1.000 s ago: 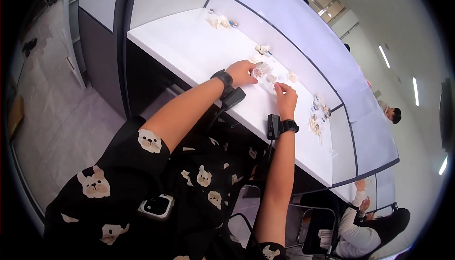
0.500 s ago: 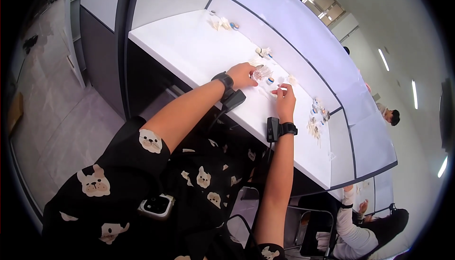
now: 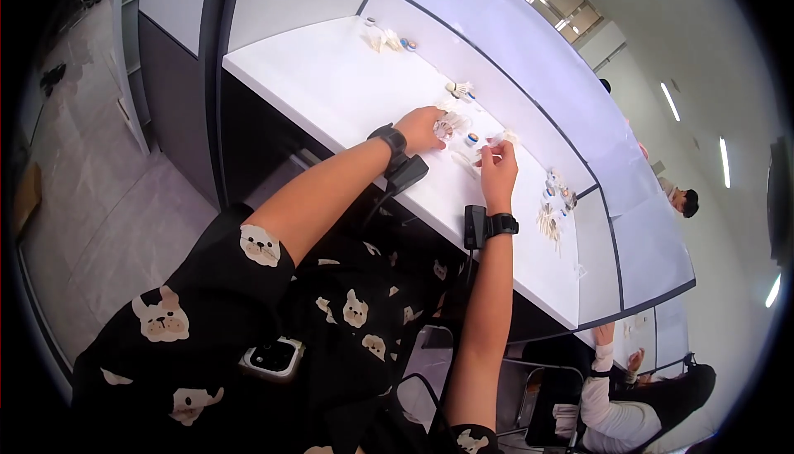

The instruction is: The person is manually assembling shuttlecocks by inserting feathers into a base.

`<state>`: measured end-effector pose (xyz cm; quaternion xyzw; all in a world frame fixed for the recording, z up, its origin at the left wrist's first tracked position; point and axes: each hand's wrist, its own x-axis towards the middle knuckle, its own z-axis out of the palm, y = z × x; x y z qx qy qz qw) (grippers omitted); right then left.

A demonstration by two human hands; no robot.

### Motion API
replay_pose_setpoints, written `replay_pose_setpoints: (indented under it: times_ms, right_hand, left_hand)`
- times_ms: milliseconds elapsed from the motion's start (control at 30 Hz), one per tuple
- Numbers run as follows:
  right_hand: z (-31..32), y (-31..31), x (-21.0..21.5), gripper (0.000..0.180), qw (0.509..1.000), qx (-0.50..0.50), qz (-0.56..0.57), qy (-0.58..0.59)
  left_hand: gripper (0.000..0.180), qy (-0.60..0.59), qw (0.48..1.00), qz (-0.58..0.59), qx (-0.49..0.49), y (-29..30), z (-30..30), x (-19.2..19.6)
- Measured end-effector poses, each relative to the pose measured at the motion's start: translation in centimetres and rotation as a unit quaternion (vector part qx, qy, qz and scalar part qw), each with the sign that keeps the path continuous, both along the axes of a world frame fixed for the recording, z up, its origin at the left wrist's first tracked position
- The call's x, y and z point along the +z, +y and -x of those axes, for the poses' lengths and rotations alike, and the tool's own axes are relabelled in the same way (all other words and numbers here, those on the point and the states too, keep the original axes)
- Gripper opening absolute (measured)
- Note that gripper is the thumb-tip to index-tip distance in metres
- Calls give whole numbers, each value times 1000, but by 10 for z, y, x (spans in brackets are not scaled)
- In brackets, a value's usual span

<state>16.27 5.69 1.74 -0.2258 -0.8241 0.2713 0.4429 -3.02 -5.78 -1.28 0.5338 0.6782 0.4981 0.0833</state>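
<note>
My left hand [image 3: 422,128] is closed around a pale, see-through shuttlecock skirt [image 3: 447,128], held just above the white table. To the right, my right hand [image 3: 499,166] has thumb and fingers pinched together; whatever sits between the fingertips is too small to make out. A shuttlecock cork with a blue band [image 3: 472,138] stands on the table between the two hands. Beside the right fingertips lies a thin white feather [image 3: 463,159]. Loose white feathers [image 3: 508,137] also lie just beyond that hand.
A shuttlecock [image 3: 460,90] lies by the back panel. Feathers and corks [image 3: 389,40] are at the far left, with another pile of feathers [image 3: 548,224] at the right. Low partitions [image 3: 496,74] enclose the white table [image 3: 306,65]. At lower right a co-worker [image 3: 620,408] sits.
The skirt in my left hand has tipped, showing its round opening more. My right hand has shifted slightly up, and its fingers have drawn closer together.
</note>
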Motion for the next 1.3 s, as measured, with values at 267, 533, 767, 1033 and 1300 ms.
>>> replay_pose_setpoints:
  times_ms: [267,533,767,1033,1300]
  right_hand:
    - [-3,-10,8,40,999,7,48,-3]
    - [-4,-21,17,32,993,43,91,64]
    - [-3,-33,25,27,992,65,55,94]
    - [-1,-34,21,23,997,36,36,50]
    - [-1,-33,20,22,996,53,32,67]
  left_hand:
    - [60,-6,998,-64,-29,7,3,-8]
    - [43,-19,998,-31,-51,-2,0,-1]
    - [44,-28,995,-38,-84,-5,0,1]
    - [45,-27,997,-9,-76,-3,0,1]
    - [45,-19,996,-41,-78,-3,0,-1]
